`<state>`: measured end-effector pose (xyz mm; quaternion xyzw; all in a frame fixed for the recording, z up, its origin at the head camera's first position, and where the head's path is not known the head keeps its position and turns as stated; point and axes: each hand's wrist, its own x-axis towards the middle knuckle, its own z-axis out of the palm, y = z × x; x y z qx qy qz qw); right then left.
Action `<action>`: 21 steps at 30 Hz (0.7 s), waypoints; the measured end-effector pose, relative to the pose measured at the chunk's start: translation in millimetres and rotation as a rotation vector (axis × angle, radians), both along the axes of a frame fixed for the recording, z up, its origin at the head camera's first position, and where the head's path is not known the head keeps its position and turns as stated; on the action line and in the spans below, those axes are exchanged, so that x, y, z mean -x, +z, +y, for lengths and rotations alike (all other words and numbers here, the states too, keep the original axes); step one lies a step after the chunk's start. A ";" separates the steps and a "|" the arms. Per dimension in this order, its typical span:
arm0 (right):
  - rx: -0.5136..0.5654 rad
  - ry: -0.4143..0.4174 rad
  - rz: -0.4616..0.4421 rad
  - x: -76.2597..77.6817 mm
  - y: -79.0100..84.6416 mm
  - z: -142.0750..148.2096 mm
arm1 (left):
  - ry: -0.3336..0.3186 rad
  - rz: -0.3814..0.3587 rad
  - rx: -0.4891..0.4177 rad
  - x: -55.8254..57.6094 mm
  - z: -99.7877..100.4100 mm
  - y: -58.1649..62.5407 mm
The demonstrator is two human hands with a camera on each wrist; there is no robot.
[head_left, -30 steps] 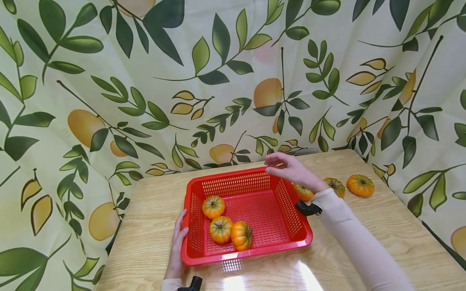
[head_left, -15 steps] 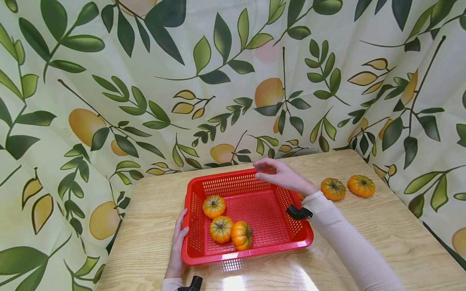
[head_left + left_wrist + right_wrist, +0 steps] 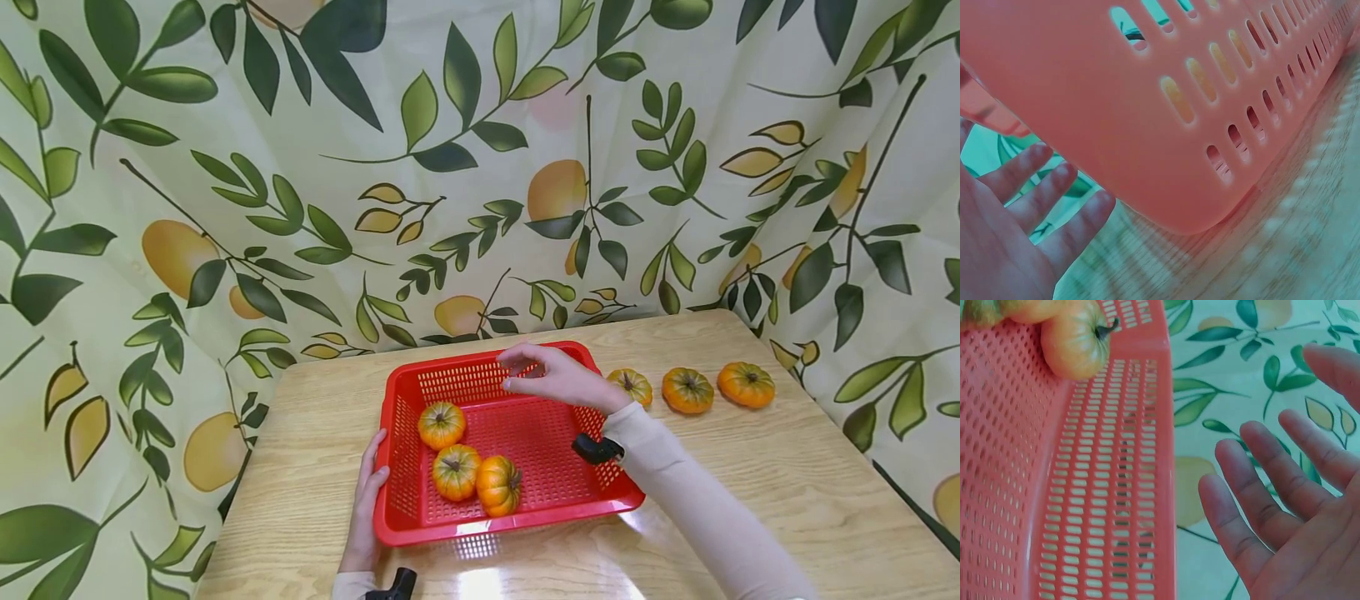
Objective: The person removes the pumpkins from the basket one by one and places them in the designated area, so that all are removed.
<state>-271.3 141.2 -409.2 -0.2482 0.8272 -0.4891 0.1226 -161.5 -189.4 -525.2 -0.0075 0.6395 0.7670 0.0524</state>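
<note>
A red perforated plastic basket [image 3: 558, 442] stands on the table, with three small orange-green pumpkins grouped in its left half: a rear one [image 3: 441, 426], a middle one [image 3: 456, 472] and a front one [image 3: 498, 486]. My left hand [image 3: 366, 504] rests against the basket's left side; in the left wrist view its extended fingers [image 3: 1079, 231] touch the outer wall. Over the back right part of the basket hovers my right hand [image 3: 555, 377], loosely curved and holding nothing. Its spread fingers [image 3: 1260, 487] appear in the right wrist view beside the basket wall [image 3: 1097, 487].
Right of the basket, three more pumpkins sit in a row: a near one [image 3: 632, 387] partly behind my right wrist, a middle one [image 3: 687, 390] and a far one [image 3: 746, 384]. A leaf-printed cloth [image 3: 480, 208] hangs around the wooden table [image 3: 300, 467].
My right hand has moved left and slightly down, farther over the basket, uncovering pumpkins on the right. The left hand, the basket and the pumpkins stay in place.
</note>
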 end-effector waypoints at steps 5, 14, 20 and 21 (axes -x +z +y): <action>-0.057 0.054 -0.010 -0.8 -5.8 -12.6 | -0.002 -0.005 -0.008 -0.1 -0.1 0.6; -0.124 0.189 -0.043 -5.8 -16.3 -29.6 | -0.002 -0.013 -0.010 -0.1 0.0 0.7; -0.219 0.284 -0.065 -11.2 -20.1 -37.7 | -0.001 -0.015 -0.003 0.0 -0.2 1.2; -0.234 0.300 -0.070 -12.6 -20.1 -38.7 | 0.000 -0.016 -0.002 0.0 -0.3 1.3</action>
